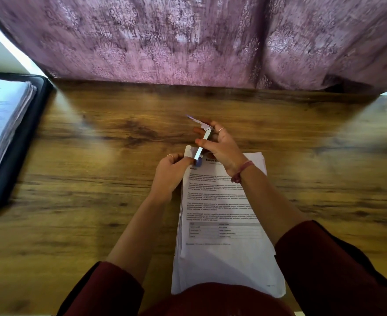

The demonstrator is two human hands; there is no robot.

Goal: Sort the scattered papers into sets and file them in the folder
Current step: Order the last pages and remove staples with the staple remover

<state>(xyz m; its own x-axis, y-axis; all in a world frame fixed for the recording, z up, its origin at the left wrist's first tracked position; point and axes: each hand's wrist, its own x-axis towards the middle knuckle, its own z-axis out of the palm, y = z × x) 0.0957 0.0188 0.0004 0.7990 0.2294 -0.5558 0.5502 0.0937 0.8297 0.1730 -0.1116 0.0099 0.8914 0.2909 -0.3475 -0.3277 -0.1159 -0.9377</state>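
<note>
Gripping stapler (202, 142), right hand (220, 145); left hand (169, 172) pinching papers (222, 213)

A person in dark red sleeves works over a stack of printed papers (222, 224) on a wooden table (96, 156). The right hand (220, 144) grips an opened stapler (201, 142) at the stack's top left corner, where the left hand (172, 172) pinches the sheets. Well left of the stack lies an open black folder (16, 142) holding pages; beyond it hangs a mauve curtain (188, 42).
</note>
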